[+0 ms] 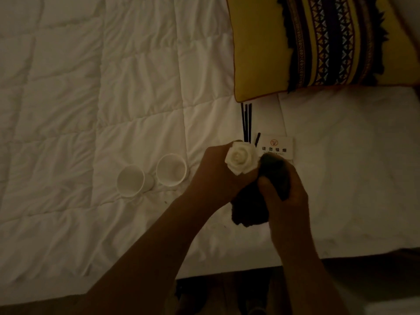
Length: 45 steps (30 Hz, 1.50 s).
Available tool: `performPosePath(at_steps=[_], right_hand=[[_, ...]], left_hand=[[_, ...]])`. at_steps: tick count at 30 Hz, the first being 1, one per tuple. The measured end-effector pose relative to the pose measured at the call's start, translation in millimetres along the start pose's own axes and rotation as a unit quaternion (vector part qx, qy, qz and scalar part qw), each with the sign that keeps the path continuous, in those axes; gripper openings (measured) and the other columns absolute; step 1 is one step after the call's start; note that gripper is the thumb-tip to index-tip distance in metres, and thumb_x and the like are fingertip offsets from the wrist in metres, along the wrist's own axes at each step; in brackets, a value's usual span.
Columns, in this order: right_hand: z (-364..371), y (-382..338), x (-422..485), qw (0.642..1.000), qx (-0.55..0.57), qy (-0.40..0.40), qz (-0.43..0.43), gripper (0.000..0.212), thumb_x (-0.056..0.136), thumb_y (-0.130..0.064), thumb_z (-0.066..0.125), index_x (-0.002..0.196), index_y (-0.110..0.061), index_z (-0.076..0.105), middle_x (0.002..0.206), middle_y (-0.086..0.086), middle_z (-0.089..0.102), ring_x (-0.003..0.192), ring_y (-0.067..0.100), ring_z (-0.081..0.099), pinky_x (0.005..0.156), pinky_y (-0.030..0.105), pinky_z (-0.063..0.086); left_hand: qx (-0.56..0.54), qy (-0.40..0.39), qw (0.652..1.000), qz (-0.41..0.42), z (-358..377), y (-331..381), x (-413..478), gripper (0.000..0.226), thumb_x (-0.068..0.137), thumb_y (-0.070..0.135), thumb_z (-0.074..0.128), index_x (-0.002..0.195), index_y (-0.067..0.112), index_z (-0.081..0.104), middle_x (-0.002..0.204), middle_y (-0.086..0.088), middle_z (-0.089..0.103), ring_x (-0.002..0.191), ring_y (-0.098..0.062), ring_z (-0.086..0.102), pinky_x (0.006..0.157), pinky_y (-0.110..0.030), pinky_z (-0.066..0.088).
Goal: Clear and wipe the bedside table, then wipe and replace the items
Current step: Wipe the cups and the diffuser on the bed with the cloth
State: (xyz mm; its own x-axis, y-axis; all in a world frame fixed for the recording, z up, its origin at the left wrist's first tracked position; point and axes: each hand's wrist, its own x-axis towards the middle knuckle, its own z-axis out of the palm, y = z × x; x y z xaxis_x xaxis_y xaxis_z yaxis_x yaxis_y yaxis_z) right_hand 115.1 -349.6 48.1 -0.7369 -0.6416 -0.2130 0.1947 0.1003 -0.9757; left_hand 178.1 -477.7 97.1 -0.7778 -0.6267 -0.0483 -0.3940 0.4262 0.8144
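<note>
Both our forearms reach up from the near edge over the white quilt point(113, 98), a patterned yellow cushion point(318, 42) at its far side. We hold the work between our hands: our left hand point(213, 171) closes round the white rose ornament point(241, 159), bloom facing up at us, while our right hand point(284, 196) bunches the dark cloth point(250, 205) against its right side and underside. Two white cups point(152, 178) sit left, black sticks point(246, 121) and a no-smoking card point(277, 147) just beyond.

Single head-worn view, looking steeply down, close over bed point(113, 110)
</note>
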Motion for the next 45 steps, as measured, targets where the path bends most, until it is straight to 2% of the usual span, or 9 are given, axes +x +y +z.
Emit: performPosePath(at_steps=[6, 9, 12, 18, 21, 26, 31, 38, 45], right_hand=[[-23.6, 5.5, 25.8, 0.969, 0.179, -0.078, 0.151, 0.043, 0.081, -0.039, 0.062, 0.120, -0.020, 0.064, 0.114, 0.009, 0.071, 0.101, 0.031, 0.069, 0.076, 0.039, 0.058], [-31.7, 5.3, 47.5, 0.959, 0.091, -0.135, 0.231, 0.018, 0.089, -0.035, 0.058, 0.095, -0.025, 0.071, 0.088, -0.006, 0.077, 0.082, 0.011, 0.073, 0.072, 0.032, 0.056], [-34.2, 18.3, 61.6, 0.943, 0.040, -0.161, 0.287, 0.025, 0.099, -0.026, 0.043, 0.084, -0.032, 0.062, 0.066, -0.017, 0.073, 0.062, 0.002, 0.069, 0.062, 0.027, 0.051], [-24.6, 43.1, 35.2, 0.894, 0.195, -0.121, 0.384, 0.036, 0.086, -0.035, 0.059, 0.110, -0.009, 0.063, 0.089, 0.009, 0.069, 0.072, 0.021, 0.069, 0.064, 0.036, 0.056], [-24.2, 50.6, 16.6, 0.897, 0.191, -0.103, 0.384, 0.047, 0.077, -0.035, 0.066, 0.113, -0.005, 0.067, 0.091, 0.015, 0.070, 0.070, 0.027, 0.070, 0.060, 0.034, 0.055], [-30.9, 62.5, -3.1, 0.894, 0.200, -0.092, 0.390, 0.027, 0.077, -0.030, 0.066, 0.095, -0.014, 0.078, 0.097, 0.019, 0.074, 0.087, 0.035, 0.072, 0.068, 0.040, 0.058], [-36.9, 66.4, -4.5, 0.888, 0.212, -0.068, 0.403, 0.028, 0.077, -0.029, 0.065, 0.097, -0.014, 0.077, 0.100, 0.021, 0.073, 0.088, 0.036, 0.071, 0.069, 0.042, 0.058], [-52.5, 57.5, 9.8, 0.875, 0.270, -0.063, 0.397, 0.036, 0.084, -0.032, 0.055, 0.108, -0.009, 0.070, 0.093, 0.016, 0.073, 0.078, 0.030, 0.071, 0.062, 0.038, 0.058], [-66.1, 42.7, 22.5, 0.868, 0.286, -0.052, 0.402, 0.028, 0.079, -0.032, 0.060, 0.093, -0.017, 0.079, 0.101, 0.015, 0.075, 0.088, 0.028, 0.073, 0.064, 0.034, 0.059]], left_hand=[[0.003, -0.106, 0.991, 0.079, -6.1, 1.2, 7.5, 0.030, 0.078, 0.014, 0.075, 0.070, 0.027, 0.048, 0.064, 0.018, 0.052, 0.057, 0.002, 0.054, 0.057, -0.012, 0.042], [-0.026, -0.141, 0.988, 0.060, 1.5, -5.2, -3.3, 0.036, 0.077, 0.009, 0.074, 0.073, 0.035, 0.048, 0.064, 0.019, 0.052, 0.057, 0.002, 0.055, 0.058, -0.009, 0.040], [-0.056, -0.124, 0.991, 0.007, -0.5, -20.5, -11.5, 0.011, 0.080, 0.010, 0.071, 0.081, 0.010, 0.060, 0.069, 0.004, 0.060, 0.062, -0.010, 0.060, 0.059, -0.024, 0.051], [0.039, -0.044, 0.998, 0.019, -8.4, -50.1, -5.3, 0.015, 0.083, 0.021, 0.067, 0.087, 0.010, 0.058, 0.073, 0.003, 0.061, 0.066, -0.009, 0.059, 0.056, -0.015, 0.047], [0.051, -0.018, 0.998, -0.007, -1.8, -72.8, 3.1, 0.017, 0.084, 0.021, 0.066, 0.089, 0.007, 0.058, 0.077, -0.001, 0.063, 0.069, -0.011, 0.059, 0.060, -0.018, 0.048], [0.026, 0.026, 0.998, -0.058, 22.4, -113.9, 9.0, 0.018, 0.082, 0.012, 0.069, 0.079, 0.006, 0.052, 0.073, -0.002, 0.058, 0.062, -0.008, 0.054, 0.054, -0.011, 0.042], [0.027, 0.054, 0.991, -0.123, 50.5, -136.9, 6.8, 0.020, 0.080, 0.018, 0.069, 0.092, 0.014, 0.053, 0.084, -0.002, 0.064, 0.072, -0.017, 0.064, 0.064, -0.041, 0.057], [0.010, 0.144, 0.948, -0.284, 65.6, -130.0, -15.6, 0.039, 0.079, 0.026, 0.074, 0.105, 0.019, 0.045, 0.086, 0.010, 0.055, 0.075, -0.006, 0.057, 0.063, -0.019, 0.045], [0.042, -0.032, 0.916, -0.398, 105.2, -90.5, -24.3, 0.017, 0.091, 0.032, 0.058, 0.078, 0.022, 0.054, 0.072, 0.005, 0.056, 0.064, -0.006, 0.053, 0.055, -0.017, 0.039]])
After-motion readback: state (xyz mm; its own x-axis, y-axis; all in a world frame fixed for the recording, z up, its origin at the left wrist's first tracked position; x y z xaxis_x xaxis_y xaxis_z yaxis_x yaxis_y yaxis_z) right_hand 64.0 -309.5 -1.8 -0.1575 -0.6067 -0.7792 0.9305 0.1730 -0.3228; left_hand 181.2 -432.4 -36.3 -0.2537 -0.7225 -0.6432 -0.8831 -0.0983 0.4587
